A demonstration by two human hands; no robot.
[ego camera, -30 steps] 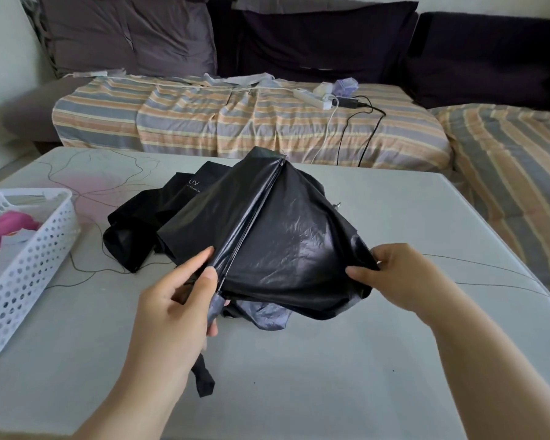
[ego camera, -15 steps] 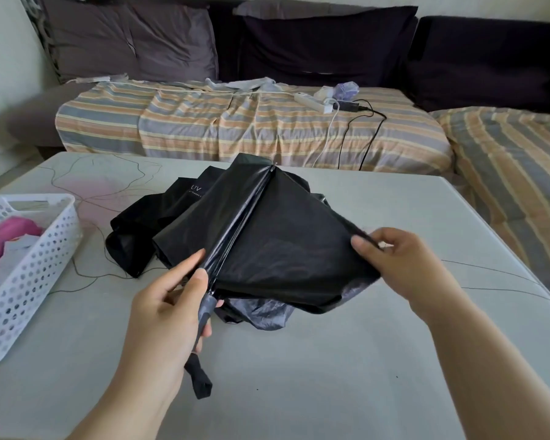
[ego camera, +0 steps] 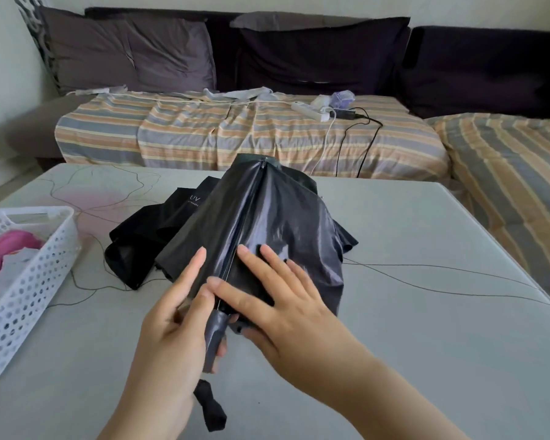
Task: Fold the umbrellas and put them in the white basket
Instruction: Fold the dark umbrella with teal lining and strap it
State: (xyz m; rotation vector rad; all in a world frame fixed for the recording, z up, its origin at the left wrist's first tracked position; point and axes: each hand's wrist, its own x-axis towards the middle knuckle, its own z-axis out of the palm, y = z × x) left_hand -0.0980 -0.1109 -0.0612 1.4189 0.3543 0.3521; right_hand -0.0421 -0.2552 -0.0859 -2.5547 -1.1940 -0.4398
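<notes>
Surface: grey table point(ego camera: 426, 312), striped sofa point(ego camera: 235, 134) behind
Umbrella: glossy black fabric umbrella point(ego camera: 267, 223), half collapsed, mid-table
Left hand point(ego camera: 172, 328): curled round umbrella's grey handle point(ego camera: 215, 338)
Right hand point(ego camera: 286, 306): fingers straight, pressing canopy flat
Basket: white perforated plastic basket point(ego camera: 29, 281), left edge, pink item inside

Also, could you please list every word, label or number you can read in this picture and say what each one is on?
"UV": pale letters on the matte black canopy panel of the umbrella, at its left side above the table.
A line of smaller print just under "UV" on the same panel: too small and blurred to read.
No other readable text; none shows on the white basket or the power strip.
</notes>
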